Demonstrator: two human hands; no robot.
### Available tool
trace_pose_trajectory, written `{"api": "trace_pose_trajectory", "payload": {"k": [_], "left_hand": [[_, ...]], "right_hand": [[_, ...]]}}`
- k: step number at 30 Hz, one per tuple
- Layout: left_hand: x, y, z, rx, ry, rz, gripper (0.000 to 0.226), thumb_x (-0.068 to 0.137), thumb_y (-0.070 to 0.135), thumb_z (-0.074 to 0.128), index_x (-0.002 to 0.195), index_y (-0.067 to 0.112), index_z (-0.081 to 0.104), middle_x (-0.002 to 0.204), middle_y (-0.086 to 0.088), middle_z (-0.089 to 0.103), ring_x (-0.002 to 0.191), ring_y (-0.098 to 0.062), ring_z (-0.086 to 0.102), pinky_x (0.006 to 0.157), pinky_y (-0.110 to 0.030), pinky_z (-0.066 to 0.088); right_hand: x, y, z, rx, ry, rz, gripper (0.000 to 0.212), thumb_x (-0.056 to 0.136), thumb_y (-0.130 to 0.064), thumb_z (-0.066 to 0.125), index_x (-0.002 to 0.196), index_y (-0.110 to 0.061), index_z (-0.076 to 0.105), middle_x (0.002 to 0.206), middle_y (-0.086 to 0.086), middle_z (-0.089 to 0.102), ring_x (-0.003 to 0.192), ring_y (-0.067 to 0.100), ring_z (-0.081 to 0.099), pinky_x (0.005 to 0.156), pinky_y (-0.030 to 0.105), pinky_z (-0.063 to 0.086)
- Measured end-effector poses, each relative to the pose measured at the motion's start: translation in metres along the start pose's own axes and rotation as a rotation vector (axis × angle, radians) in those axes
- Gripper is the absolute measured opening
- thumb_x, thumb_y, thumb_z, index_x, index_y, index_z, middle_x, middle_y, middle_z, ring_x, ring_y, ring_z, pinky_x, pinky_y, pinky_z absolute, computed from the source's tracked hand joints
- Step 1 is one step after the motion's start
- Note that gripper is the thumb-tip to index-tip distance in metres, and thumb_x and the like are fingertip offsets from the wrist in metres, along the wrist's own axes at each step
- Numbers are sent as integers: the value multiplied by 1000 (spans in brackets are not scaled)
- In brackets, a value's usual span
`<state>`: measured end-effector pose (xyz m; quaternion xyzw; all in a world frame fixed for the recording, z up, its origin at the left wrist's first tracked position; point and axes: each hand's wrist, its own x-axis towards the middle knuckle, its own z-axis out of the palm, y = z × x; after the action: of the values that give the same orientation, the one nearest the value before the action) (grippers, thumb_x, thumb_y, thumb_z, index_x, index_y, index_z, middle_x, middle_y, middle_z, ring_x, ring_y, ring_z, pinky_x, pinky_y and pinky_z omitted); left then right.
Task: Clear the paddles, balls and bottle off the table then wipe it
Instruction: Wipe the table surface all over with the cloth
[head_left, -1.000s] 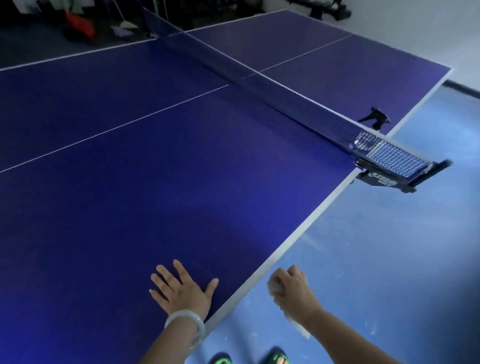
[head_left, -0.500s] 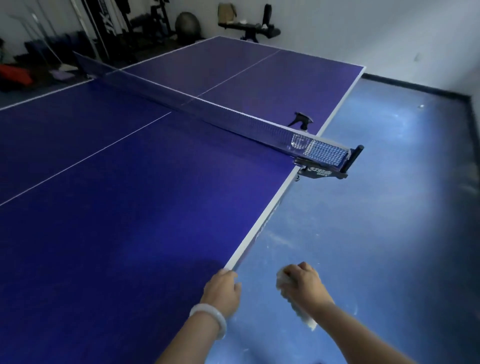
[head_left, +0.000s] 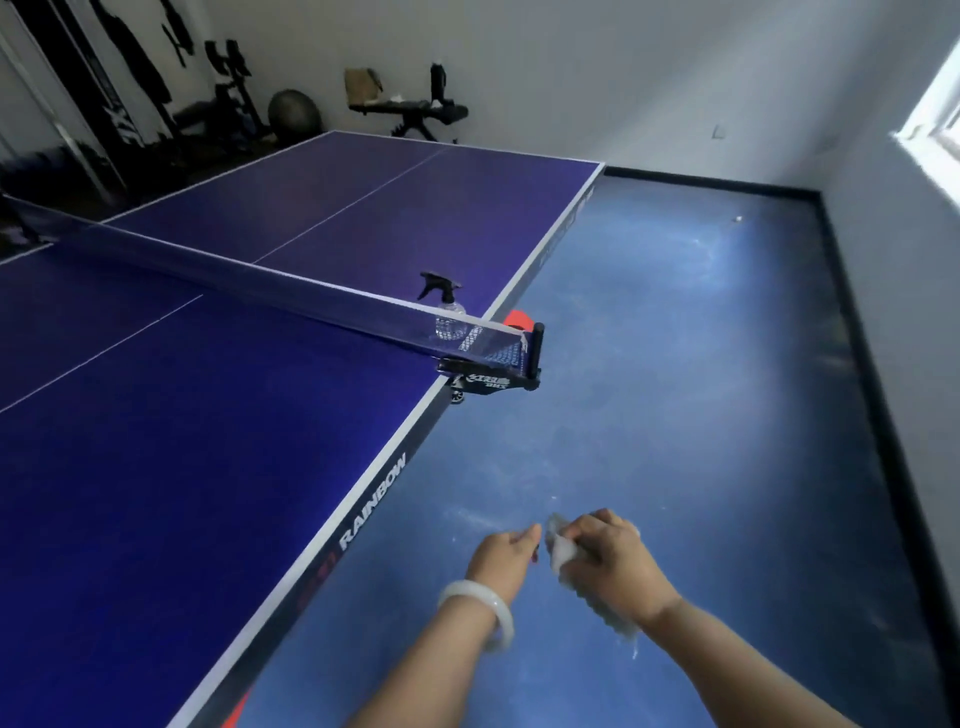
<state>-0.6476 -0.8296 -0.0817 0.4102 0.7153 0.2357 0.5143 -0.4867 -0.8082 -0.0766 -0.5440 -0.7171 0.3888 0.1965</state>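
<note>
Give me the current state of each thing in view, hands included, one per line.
Spray bottle: upright on the table's far half, just behind the net, not yet cleared.
Cloth: crumpled, gripped in the right hand.
Right hand: fingers curled round the cloth, over the floor.
Left hand: off the table, beside the cloth, grip unclear.
Table: near half bare.
Net: mounted, taut.

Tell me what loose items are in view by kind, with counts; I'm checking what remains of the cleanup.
Spray bottle, standing on the table beyond the net: 1
Cloth, gripped in the right hand: 1
Small white ball, on the floor: 1
Total: 3
</note>
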Motion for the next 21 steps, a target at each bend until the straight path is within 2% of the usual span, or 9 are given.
{"api": "trace_pose_trajectory", "payload": {"k": [1, 4, 7, 9, 11, 14, 16, 18, 21], "left_hand": [[4, 13, 13, -94, -33, -27, 41, 102, 37, 45, 100, 4, 69, 104, -18, 70, 91, -26, 66, 72, -31, 47], [17, 43, 42, -252, -74, -81, 28, 99, 38, 52, 84, 18, 64, 86, -5, 67, 77, -18, 62, 64, -25, 46], [39, 62, 61, -311, -57, -79, 24, 96, 25, 61, 74, 13, 60, 79, -11, 63, 72, -21, 60, 70, -34, 53], [59, 72, 67, -212, 46, -37, 25, 90, 14, 67, 66, 14, 59, 75, -14, 59, 70, -21, 52, 67, -33, 47], [80, 85, 69, -99, 116, 5, 27, 86, 11, 67, 62, 19, 57, 73, -10, 59, 69, -18, 50, 64, -29, 41], [117, 106, 73, -45, 85, 76, 20, 87, 14, 67, 70, 20, 58, 75, -6, 62, 71, -15, 52, 68, -29, 46], [147, 124, 74, 16, 47, 143, 15, 87, 18, 66, 74, 20, 59, 73, -3, 61, 68, -15, 50, 65, -26, 44], [178, 146, 75, 100, -2, 211, 9, 89, 17, 64, 81, 21, 64, 75, -1, 63, 69, -14, 52, 63, -23, 43], [218, 179, 74, 190, -19, 277, 12, 89, 11, 60, 90, 18, 71, 86, -4, 70, 74, -11, 57, 64, -15, 43]], "right_hand": [[2, 5, -11, 6, 11, -10, 25, 76, 1, 71, 80, -23, 66, 98, 3, 54, 98, 27, 52, 74, 23, 48], [11, 22, -37, 27, -9, -23, 26, 72, 3, 73, 83, -19, 65, 101, 1, 53, 102, 20, 42, 69, 4, 39], [28, 43, -56, 44, -53, -32, 27, 70, 0, 79, 91, -11, 66, 104, 3, 53, 100, 18, 45, 79, 1, 32], [44, 57, -68, 79, -82, -16, 37, 71, -7, 82, 101, -17, 63, 109, 1, 54, 105, 20, 46, 88, 8, 35], [65, 72, -81, 87, -54, 34, 50, 74, -14, 82, 115, -25, 56, 119, -3, 53, 115, 22, 46, 99, 24, 38], [107, 96, -106, -83, -86, 78, 71, 82, -21, 75, 143, -27, 40, 142, -7, 40, 133, 20, 35, 109, 26, 25], [141, 105, -124, -151, -146, 87, 78, 85, -24, 72, 149, -31, 30, 149, -11, 33, 139, 19, 28, 114, 32, 23], [176, 108, -141, -150, -171, 123, 76, 85, -23, 70, 149, -33, 31, 148, -12, 35, 138, 18, 29, 114, 37, 27], [228, 109, -162, -256, -162, 131, 47, 86, -25, 69, 131, -17, 57, 127, -1, 57, 120, 21, 49, 98, 31, 40]]}}
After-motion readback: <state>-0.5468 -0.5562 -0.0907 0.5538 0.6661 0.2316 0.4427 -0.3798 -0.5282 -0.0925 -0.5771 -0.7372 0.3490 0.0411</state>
